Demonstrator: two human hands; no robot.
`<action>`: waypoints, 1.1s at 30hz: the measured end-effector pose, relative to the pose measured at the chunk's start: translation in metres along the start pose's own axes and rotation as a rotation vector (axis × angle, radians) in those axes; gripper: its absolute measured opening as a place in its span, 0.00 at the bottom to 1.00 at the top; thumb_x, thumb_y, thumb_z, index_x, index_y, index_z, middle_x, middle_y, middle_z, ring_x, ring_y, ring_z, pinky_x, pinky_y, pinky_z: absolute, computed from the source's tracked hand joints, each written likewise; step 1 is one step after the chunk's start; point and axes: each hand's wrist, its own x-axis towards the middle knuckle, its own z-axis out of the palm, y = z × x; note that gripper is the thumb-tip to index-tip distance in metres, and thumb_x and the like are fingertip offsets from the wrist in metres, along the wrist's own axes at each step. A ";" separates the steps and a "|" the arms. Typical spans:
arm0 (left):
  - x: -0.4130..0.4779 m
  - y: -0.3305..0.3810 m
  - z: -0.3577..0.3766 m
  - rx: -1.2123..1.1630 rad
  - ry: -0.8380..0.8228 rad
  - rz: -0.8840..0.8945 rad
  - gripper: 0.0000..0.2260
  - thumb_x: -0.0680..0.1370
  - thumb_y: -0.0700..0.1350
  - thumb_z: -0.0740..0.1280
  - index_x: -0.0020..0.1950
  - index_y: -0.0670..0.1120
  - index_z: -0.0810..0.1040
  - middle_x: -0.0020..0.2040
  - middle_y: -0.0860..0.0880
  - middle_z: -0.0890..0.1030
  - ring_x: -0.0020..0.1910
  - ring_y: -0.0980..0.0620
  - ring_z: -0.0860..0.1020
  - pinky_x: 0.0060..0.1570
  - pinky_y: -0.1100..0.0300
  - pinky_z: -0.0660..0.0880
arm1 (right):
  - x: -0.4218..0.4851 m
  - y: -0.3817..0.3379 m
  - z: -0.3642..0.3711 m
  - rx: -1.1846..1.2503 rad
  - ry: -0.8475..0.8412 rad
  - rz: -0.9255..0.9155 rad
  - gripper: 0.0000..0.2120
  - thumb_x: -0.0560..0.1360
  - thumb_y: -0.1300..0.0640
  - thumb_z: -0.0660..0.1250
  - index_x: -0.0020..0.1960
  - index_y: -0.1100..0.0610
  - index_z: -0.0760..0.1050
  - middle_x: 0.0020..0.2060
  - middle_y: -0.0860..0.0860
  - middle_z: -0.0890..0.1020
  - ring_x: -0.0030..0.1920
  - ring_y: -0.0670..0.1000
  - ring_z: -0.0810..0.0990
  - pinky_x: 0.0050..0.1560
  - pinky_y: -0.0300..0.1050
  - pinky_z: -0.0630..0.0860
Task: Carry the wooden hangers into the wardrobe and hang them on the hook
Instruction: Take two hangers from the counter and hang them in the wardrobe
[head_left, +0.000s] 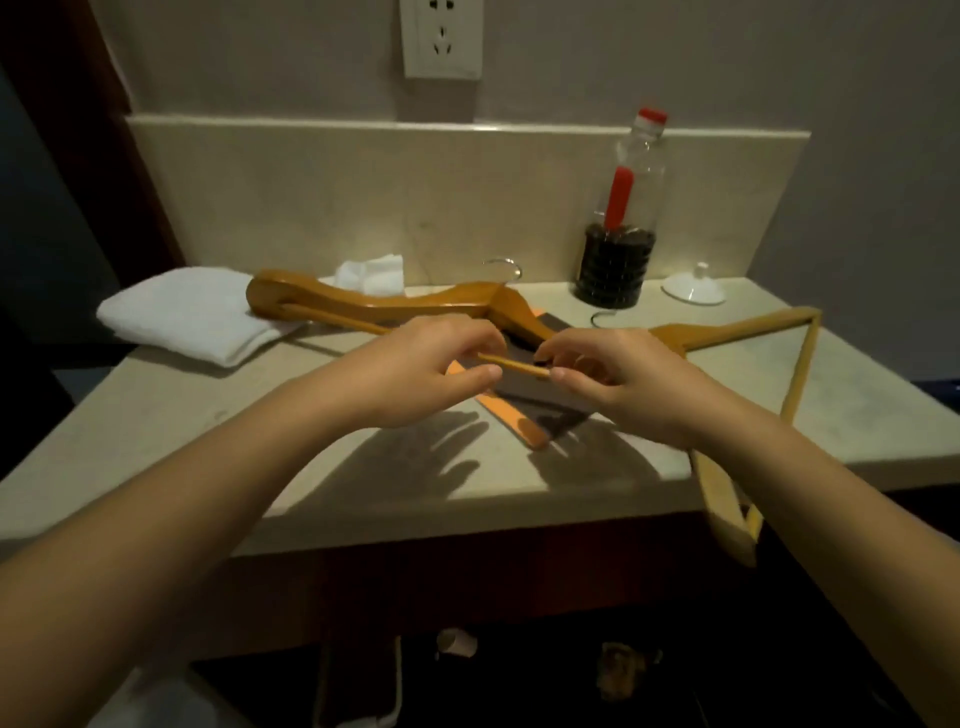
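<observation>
Head view: the counter (156, 441) has its front edge below the forearms, and the pale hanger (737, 332) overhangs it at right. The dark hanger (363, 304) lies beside the towel (176, 317), its right end hidden behind the hands. The left hand (415, 374) and right hand (623, 384), fingers curled, pinch its thin bar (514, 365).
</observation>
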 end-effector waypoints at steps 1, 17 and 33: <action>0.010 -0.001 0.002 0.017 0.013 -0.029 0.13 0.79 0.52 0.60 0.62 0.51 0.73 0.59 0.54 0.76 0.57 0.57 0.73 0.48 0.67 0.69 | 0.007 0.009 -0.004 -0.022 -0.017 0.001 0.12 0.77 0.50 0.61 0.60 0.47 0.74 0.52 0.46 0.81 0.50 0.47 0.78 0.52 0.50 0.79; 0.075 -0.016 0.084 0.250 0.374 -0.455 0.28 0.75 0.58 0.41 0.65 0.53 0.73 0.66 0.54 0.74 0.68 0.54 0.67 0.65 0.55 0.60 | 0.082 0.086 -0.004 -0.229 -0.367 0.032 0.27 0.75 0.44 0.63 0.70 0.50 0.60 0.61 0.52 0.75 0.57 0.53 0.75 0.55 0.50 0.77; 0.073 -0.007 0.083 0.132 0.337 -0.439 0.23 0.79 0.57 0.52 0.74 0.53 0.58 0.76 0.52 0.57 0.76 0.53 0.53 0.73 0.53 0.50 | 0.091 0.097 0.009 -0.029 -0.067 -0.083 0.08 0.74 0.57 0.65 0.52 0.55 0.73 0.46 0.53 0.78 0.46 0.53 0.78 0.48 0.49 0.78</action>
